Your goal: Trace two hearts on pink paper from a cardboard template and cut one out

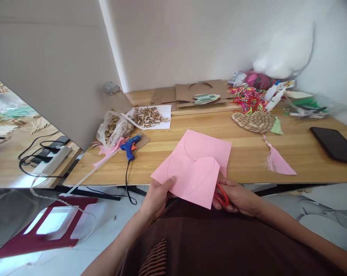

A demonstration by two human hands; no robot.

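Observation:
A sheet of pink paper with a drawn curved outline, like a heart, is held at the table's front edge. My left hand pinches its lower left part, thumb on top. In my right hand is a pair of scissors with red handles, at the sheet's right edge. The scissors' blades are hidden behind the paper. The sheet's far right part stands apart from the near part along a split that starts at the right side.
A blue glue gun lies left, its cord over the edge. Shells lie on white paper beside a plastic bag. On the right are a shell-covered fan shape, a pink tassel, bright cords and a phone.

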